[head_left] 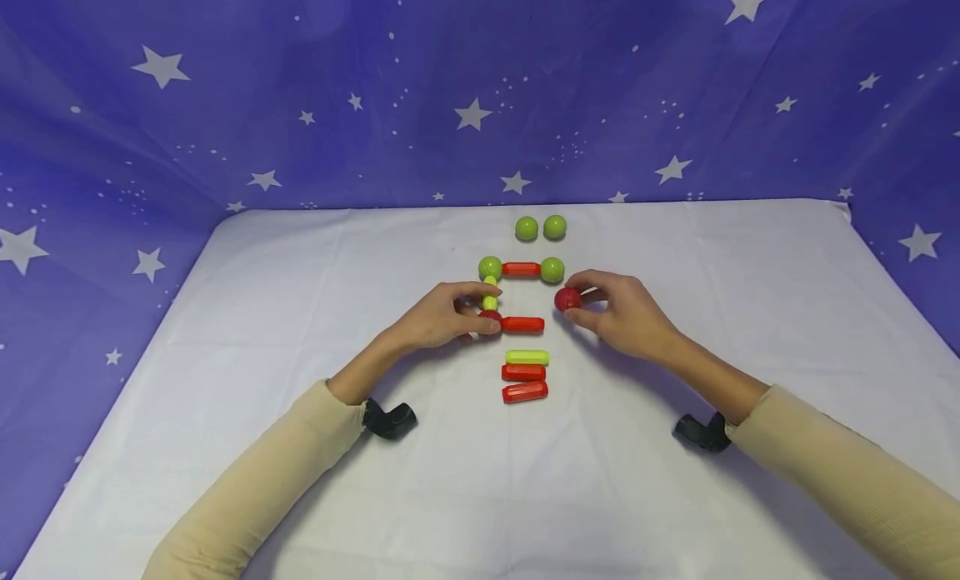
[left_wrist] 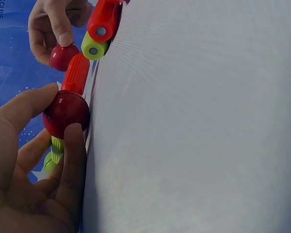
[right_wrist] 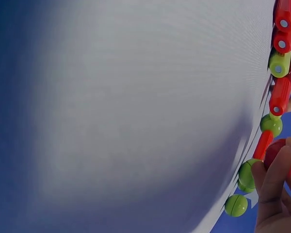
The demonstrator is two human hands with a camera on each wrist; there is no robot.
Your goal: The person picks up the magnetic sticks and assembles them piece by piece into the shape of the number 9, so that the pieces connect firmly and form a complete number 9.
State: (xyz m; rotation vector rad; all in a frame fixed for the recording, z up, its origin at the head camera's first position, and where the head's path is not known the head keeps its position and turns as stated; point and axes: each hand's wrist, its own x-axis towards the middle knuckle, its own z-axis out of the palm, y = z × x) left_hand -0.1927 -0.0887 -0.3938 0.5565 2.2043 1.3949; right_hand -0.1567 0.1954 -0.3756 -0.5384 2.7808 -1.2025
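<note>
My left hand grips a red ball between thumb and fingers. A red magnetic rod points rightward from that ball, and a yellow-green rod runs from it to a green ball. Another red rod joins this green ball to a second green ball. To the right, my right hand pinches a separate red ball with thumb and fingertips. A gap lies between that ball and the free end of the lower red rod.
Two loose green balls lie behind the joined pieces. Nearer to me are a loose yellow-green rod and two loose red rods. All rest on a white cloth, before a blue star-patterned curtain.
</note>
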